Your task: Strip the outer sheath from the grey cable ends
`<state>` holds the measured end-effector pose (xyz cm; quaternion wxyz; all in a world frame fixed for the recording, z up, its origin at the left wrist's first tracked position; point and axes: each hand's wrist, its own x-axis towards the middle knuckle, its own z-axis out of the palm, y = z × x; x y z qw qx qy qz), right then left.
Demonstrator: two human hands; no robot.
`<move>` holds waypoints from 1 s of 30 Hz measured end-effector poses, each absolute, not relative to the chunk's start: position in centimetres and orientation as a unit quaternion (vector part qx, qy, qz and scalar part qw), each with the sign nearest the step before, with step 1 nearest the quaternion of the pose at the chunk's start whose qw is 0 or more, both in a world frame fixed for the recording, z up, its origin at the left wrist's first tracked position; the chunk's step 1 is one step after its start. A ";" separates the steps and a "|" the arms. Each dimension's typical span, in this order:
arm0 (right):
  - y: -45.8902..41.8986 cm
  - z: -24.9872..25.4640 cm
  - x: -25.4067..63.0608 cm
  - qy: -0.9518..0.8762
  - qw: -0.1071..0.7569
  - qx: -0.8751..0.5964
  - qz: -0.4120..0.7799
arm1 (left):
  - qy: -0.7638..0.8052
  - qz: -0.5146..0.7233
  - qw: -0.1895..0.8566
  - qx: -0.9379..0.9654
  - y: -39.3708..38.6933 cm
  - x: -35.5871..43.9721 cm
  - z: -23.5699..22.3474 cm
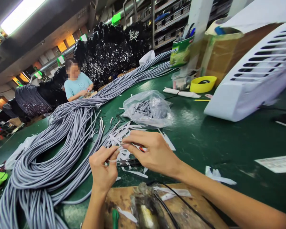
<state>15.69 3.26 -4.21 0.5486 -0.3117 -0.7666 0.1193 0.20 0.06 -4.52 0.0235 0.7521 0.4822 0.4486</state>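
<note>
At the table's [195, 140] near edge, cords [166, 208] lie across the board [119, 198], and a low wrist could snag them. Above the table just past it, my left hand [103, 168] and right hand [153, 152] pinch 1 pale piece [120, 145], too small to make out, which could drop among the strips [134, 172] if my grip slackens. Farther, the cables [69, 111] heaped toward the left edge could slide and tug, should their weight shift.

Left fingers [112, 150] near right fingers [134, 136], grey cables [69, 116], white scraps [124, 154]
</note>
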 end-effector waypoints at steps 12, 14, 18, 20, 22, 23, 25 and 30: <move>4.2 -3.4 17.1 -0.770 0.536 -0.282 0.201 | 0.484 0.451 0.071 0.747 -0.1 0.4 -4.1; 3.9 -3.3 17.4 -0.811 0.533 -0.236 0.060 | 0.496 0.460 0.068 0.734 -0.1 0.2 -4.1; 3.6 -3.6 17.5 -0.841 0.486 -0.216 -0.096 | 0.503 0.457 0.080 0.729 -0.1 0.0 -4.1; 3.6 -3.7 17.4 -0.840 0.477 -0.215 -0.141 | 0.504 0.445 0.085 0.735 -0.1 -0.1 -4.1; 3.6 -3.8 17.3 -0.839 0.473 -0.205 -0.174 | 0.504 0.431 0.083 0.744 -0.1 0.0 -3.9; 3.6 -3.8 17.3 -0.841 0.467 -0.199 -0.186 | 0.505 0.423 0.076 0.749 -0.2 0.0 -3.9; 3.6 -3.9 17.1 -0.849 0.447 -0.197 -0.202 | 0.508 0.401 0.049 0.761 -0.2 0.0 -3.8; 4.0 -4.4 16.9 -0.864 0.414 -0.250 -0.142 | 0.473 0.372 0.006 0.799 -0.1 -0.2 -4.1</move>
